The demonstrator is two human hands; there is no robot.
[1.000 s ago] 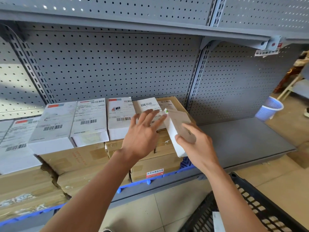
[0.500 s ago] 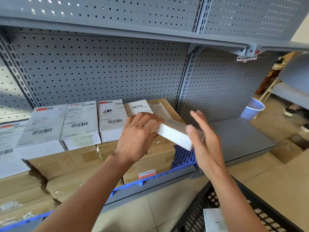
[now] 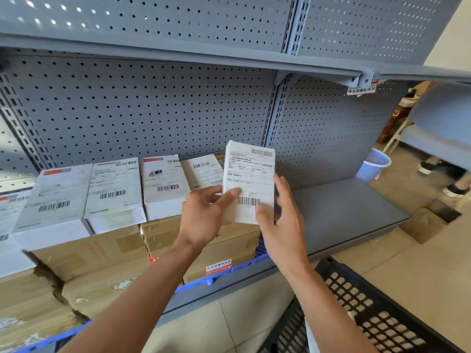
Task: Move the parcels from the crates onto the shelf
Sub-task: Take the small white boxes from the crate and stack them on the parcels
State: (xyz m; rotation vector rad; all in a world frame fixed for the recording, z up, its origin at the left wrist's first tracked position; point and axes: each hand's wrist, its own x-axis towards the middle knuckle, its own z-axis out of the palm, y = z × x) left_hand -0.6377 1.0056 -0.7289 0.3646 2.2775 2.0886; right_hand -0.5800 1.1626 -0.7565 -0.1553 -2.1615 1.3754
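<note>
I have a white parcel (image 3: 249,182) up in front of the shelf (image 3: 341,212), label facing me, tilted nearly upright above the right end of the row of parcels (image 3: 114,192) that lies on top of the cardboard boxes (image 3: 107,250). My left hand (image 3: 204,215) pinches its lower left edge, thumb on the label; my right hand (image 3: 283,220) has straight fingers against the right side, thumb touching the lower corner, steadying more than gripping. I judge this as the placing step: the parcel needs laying flat at the end of the row, or on the bare grey shelf to the right. That bare stretch gives open room; the upright post (image 3: 275,118) behind and the box edge below are what I could catch. The black crate (image 3: 377,314) sits low at my right for the next pick.
</note>
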